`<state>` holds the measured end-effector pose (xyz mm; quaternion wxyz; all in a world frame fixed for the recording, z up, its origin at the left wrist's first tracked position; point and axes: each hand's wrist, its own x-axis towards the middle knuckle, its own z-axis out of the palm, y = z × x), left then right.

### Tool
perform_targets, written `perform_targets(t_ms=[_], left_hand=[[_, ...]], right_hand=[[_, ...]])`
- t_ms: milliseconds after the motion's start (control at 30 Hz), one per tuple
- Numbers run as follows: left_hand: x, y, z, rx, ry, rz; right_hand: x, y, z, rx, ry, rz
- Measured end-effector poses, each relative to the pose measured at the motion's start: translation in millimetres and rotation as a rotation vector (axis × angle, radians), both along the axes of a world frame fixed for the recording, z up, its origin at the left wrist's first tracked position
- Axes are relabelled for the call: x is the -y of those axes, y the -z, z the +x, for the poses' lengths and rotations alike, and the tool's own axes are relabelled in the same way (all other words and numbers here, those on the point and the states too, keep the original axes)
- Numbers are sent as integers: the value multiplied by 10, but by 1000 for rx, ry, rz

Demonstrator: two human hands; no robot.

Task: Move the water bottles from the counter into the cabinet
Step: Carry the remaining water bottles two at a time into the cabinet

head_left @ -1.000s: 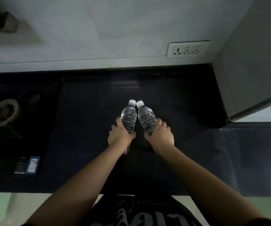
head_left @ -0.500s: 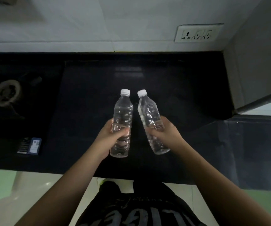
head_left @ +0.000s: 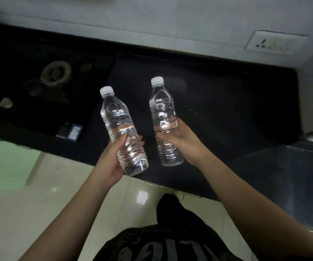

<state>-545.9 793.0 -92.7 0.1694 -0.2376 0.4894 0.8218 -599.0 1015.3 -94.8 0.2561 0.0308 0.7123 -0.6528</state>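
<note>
Black counter (head_left: 217, 110) with stove burner (head_left: 56, 72) lies below both hands (head_left: 112, 157) (head_left: 184, 142) gripping bottles (head_left: 122, 129) (head_left: 164, 119).

The black table (head_left: 217, 102) has a stove burner (head_left: 56, 72) on its left side and a small blue box (head_left: 74, 131) near its front edge.

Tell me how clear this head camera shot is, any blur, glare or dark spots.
Head view: dim overall; the black counter swallows detail, and the stove burner and wall socket are smeared by motion blur. Both water bottles and the hands look fairly sharp, with bright glints on the plastic. The floor tiles show small glare patches; the wide lens bends the counter's edges.
</note>
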Motion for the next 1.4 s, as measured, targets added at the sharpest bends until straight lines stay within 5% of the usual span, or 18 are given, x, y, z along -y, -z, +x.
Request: perform_targets(t_ms=[567,967,1400], left_hand=[[2123,-355,2569,-309,-402,-490],[3297,-486,4168,-137,-794,-843],[4307,-302,4458,147,-1003,-956]], right_hand=[[2417,-602,1704,-517,-335,165],[4185,-625,2681,-579,-722,38],[5855,-103,2755,-356,-1027,-50]])
